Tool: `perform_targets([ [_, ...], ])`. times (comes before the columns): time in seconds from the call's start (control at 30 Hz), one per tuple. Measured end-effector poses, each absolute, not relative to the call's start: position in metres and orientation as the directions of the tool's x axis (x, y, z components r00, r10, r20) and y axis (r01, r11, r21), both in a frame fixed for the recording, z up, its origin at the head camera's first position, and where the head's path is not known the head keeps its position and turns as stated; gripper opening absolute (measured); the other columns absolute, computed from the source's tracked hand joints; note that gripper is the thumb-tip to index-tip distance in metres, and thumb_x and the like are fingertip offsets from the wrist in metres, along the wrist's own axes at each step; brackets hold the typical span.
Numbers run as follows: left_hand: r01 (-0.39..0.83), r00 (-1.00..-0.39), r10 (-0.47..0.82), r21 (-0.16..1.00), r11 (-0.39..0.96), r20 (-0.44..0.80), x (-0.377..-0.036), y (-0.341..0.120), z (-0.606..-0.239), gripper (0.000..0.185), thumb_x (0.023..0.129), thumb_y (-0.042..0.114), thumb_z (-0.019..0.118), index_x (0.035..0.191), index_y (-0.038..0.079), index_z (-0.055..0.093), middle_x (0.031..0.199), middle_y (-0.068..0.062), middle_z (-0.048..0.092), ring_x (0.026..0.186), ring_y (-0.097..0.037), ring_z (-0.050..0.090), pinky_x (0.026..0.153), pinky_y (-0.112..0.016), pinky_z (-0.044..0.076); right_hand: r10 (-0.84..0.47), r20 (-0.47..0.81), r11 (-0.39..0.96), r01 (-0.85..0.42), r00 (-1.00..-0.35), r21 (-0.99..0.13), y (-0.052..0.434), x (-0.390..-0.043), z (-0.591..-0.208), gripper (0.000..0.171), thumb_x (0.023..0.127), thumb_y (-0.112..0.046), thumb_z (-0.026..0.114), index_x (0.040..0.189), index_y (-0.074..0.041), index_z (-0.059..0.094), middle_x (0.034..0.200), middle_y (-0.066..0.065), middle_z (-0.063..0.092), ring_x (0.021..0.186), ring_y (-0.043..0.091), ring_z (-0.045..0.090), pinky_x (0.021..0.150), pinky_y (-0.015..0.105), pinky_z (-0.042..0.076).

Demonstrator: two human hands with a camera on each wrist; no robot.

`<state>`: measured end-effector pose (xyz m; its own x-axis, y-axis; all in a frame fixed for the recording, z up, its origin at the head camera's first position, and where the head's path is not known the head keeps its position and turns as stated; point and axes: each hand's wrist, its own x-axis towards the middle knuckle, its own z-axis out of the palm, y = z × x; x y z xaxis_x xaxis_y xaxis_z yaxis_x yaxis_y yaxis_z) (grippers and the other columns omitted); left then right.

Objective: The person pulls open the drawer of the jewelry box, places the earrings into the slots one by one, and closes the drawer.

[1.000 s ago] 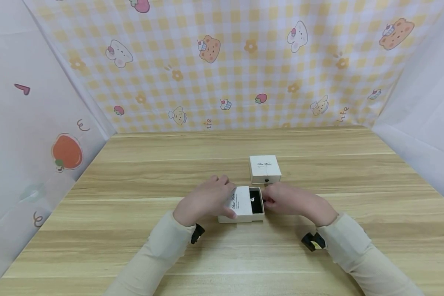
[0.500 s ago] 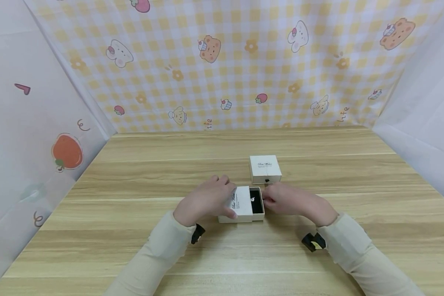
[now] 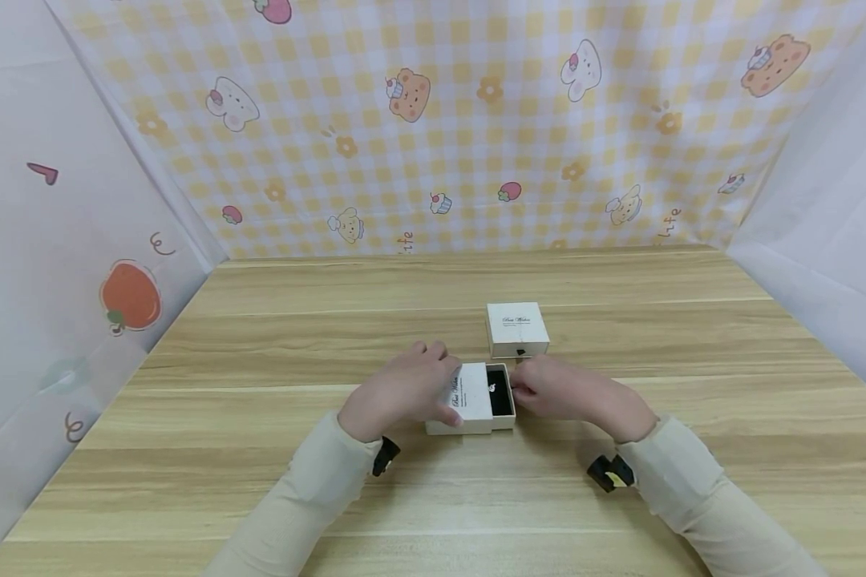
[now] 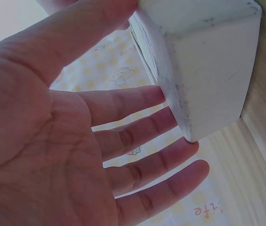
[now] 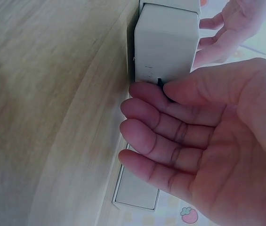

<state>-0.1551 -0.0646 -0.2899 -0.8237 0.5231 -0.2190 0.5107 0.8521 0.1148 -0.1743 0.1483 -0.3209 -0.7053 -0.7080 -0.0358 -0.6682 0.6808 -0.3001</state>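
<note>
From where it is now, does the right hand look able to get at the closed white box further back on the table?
Probably yes. The closed box sits just beyond the right hand with only bare table between them. But that hand pinches the small black pull tab of the part-open drawer box, so it would have to let go first.

The person is wearing a cream, long-sleeved top, its soft fabric wrinkling along both forearms and ending in plain cuffs at the wrists. The left hand [image 3: 402, 391] and right hand [image 3: 572, 391] are showing bare, without rings or gloves. Under each wrist a small black device is sitting; the one at lower right is showing a yellow patch.
</note>
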Motion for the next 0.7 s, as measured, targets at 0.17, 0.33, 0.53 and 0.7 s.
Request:
perform_targets([
  [0.17, 0.51, -0.824, 0.523, 0.115, 0.852, -0.22, -0.1549, -0.0644, -0.2896, 0.069, 0.072, 0.045, 0.076, 0.128, 0.011, 0.054, 0.111, -0.003, 0.052, 0.093, -0.019, 0.042, 0.079, -0.03, 0.04, -0.7, -0.047, 0.69, -0.658, -0.713, -0.3, 0.1474, -0.1731, -0.3201, 0.025, 0.084, 0.0, 0.051, 0.062, -0.012, 0.051, 0.057, -0.007, 0.041, 0.052, 0.003, 0.035, 0.049, 0.018, 0.032],
  [0.33, 0.511, -0.822, 0.524, 0.116, 0.852, -0.223, -0.1561, -0.0643, -0.2907, 0.069, 0.072, 0.045, 0.076, 0.127, 0.01, 0.054, 0.111, -0.003, 0.051, 0.093, -0.019, 0.041, 0.079, -0.029, 0.04, -0.689, -0.064, 0.701, -0.641, -0.722, -0.313, 0.1461, -0.1716, -0.3202, 0.025, 0.084, -0.001, 0.051, 0.062, -0.011, 0.051, 0.057, -0.007, 0.04, 0.052, 0.004, 0.035, 0.049, 0.017, 0.031],
  [0.53, 0.51, -0.821, 0.525, 0.123, 0.851, -0.223, -0.1579, -0.0644, -0.2922, 0.066, 0.072, 0.045, 0.076, 0.124, 0.01, 0.055, 0.108, -0.002, 0.051, 0.091, -0.019, 0.042, 0.077, -0.029, 0.04, -0.682, -0.068, 0.71, -0.637, -0.728, -0.302, 0.1442, -0.1714, -0.3219, 0.024, 0.085, -0.003, 0.051, 0.064, -0.012, 0.052, 0.058, -0.007, 0.042, 0.053, 0.004, 0.037, 0.05, 0.017, 0.033],
  [0.7, 0.512, -0.821, 0.529, 0.13, 0.849, -0.216, -0.1583, -0.0647, -0.2932, 0.067, 0.072, 0.044, 0.076, 0.125, 0.01, 0.055, 0.108, -0.003, 0.051, 0.091, -0.019, 0.042, 0.077, -0.029, 0.039, -0.692, -0.048, 0.697, -0.65, -0.72, -0.302, 0.1435, -0.1722, -0.3246, 0.023, 0.086, -0.003, 0.052, 0.065, -0.012, 0.054, 0.059, -0.006, 0.044, 0.053, 0.003, 0.038, 0.05, 0.018, 0.036],
])
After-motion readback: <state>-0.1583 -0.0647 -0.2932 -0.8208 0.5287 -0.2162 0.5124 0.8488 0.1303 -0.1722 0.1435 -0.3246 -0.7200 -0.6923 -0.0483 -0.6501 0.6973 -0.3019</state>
